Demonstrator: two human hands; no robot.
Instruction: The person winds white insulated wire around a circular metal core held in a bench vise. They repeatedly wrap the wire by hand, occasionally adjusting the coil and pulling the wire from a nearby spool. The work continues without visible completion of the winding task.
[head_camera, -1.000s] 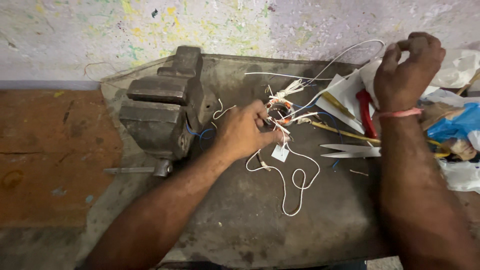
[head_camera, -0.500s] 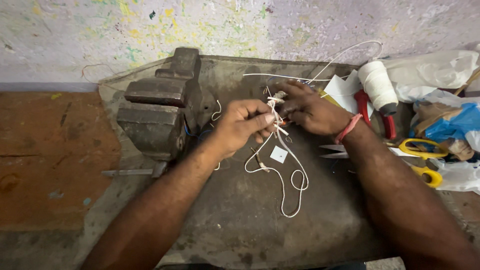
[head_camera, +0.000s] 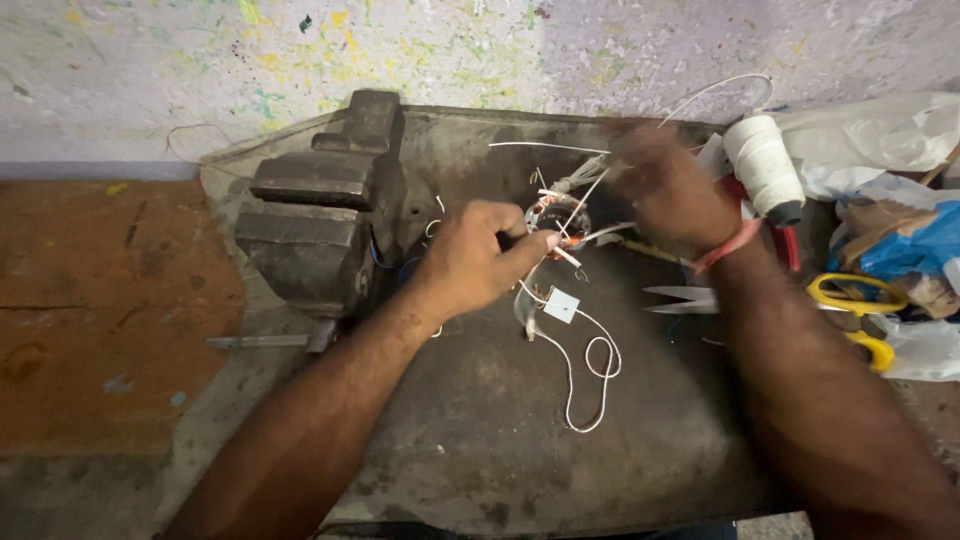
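My left hand (head_camera: 480, 258) grips a small round coil with copper winding (head_camera: 556, 215) over the dark metal bench top (head_camera: 470, 440). White leads hang from the coil and loop down onto the bench (head_camera: 588, 385), with a small white tag (head_camera: 561, 305) on one. My right hand (head_camera: 672, 190), blurred with motion, pinches a thin white string that runs from the coil toward a spool of white thread (head_camera: 764, 165). A red band sits on that wrist.
A heavy bench vise (head_camera: 320, 215) stands left of the coil. Scissors with yellow handles (head_camera: 800, 300) lie at the right, near red-handled pliers (head_camera: 785, 240) and plastic bags (head_camera: 890, 240). A paint-spattered wall runs behind; a brown surface lies at the left.
My right hand came down from the upper right to the coil, then pulled up and right with the string. My left hand stayed on the coil.
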